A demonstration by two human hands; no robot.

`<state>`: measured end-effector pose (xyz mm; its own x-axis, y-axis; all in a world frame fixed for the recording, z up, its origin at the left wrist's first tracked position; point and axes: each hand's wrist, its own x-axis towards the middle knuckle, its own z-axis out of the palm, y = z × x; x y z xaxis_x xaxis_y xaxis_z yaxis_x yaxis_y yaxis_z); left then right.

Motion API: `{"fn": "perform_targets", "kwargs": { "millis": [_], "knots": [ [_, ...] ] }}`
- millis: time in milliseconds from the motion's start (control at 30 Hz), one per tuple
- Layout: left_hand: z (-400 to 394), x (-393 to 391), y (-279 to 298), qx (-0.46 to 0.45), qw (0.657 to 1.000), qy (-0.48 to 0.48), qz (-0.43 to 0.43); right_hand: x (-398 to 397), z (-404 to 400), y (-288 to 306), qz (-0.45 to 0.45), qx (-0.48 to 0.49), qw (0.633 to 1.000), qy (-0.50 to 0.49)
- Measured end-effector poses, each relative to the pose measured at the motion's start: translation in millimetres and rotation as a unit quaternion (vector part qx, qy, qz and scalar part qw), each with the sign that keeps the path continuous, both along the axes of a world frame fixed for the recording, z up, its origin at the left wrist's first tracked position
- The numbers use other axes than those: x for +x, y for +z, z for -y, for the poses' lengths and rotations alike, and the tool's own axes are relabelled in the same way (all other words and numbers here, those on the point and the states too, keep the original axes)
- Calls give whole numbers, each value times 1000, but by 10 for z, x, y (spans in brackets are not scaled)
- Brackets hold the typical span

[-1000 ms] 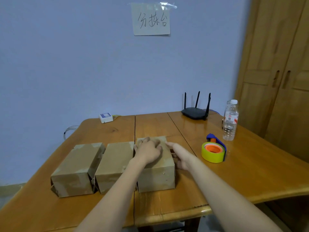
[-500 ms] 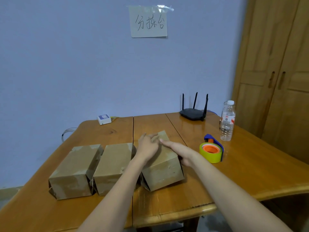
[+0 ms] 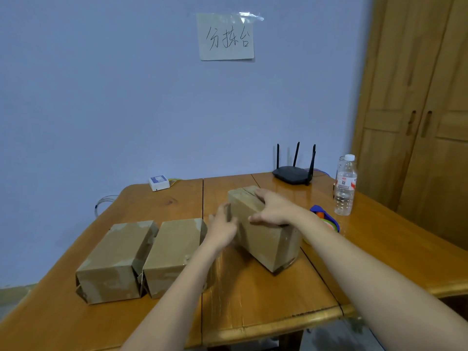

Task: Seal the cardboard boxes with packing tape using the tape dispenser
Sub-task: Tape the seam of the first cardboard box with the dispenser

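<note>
Frame centre: both hands on skewed cardboard box (image 3: pixel 268 236) on bench (image 3: pixel 266 300); left hand (image 3: pixel 222 228) against its left side, right hand (image 3: pixel 274 210) spread over top. Two boxes (image 3: pixel 141 259) lower left; tape dispenser (image 3: pixel 325 219) right.

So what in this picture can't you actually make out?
- Tape dispenser, head view: mostly hidden behind the right forearm, so how much tape is on the roll is unknown.
- Angled box: its far side and underside face away, and the right hand covers part of its top.
- Left hand: its fingertips are out of sight against the box's side.
- Water bottle: label print too small to read.
- Table: near corners cut off by the picture's edge.
</note>
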<state>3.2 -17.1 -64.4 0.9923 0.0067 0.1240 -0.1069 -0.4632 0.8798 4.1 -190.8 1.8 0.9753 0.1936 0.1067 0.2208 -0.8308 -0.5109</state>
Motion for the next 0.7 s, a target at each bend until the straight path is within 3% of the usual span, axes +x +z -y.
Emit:
{"fn": "perform_targets", "kwargs": {
  "millis": [167,333,433,700],
  "knots": [
    [-65,76,6,55,994,43,87,-2,2,-162,-27,-98,994,43],
    [-81,114,-55,138,987,-53,59,66,42,-280,-58,-132,988,61],
    [-79,103,-101,143,987,-55,50,124,53,-279,-67,-194,977,63],
    [-18,64,-100,133,989,-36,54,92,35,-435,-20,-247,967,-52]
  ]
}}
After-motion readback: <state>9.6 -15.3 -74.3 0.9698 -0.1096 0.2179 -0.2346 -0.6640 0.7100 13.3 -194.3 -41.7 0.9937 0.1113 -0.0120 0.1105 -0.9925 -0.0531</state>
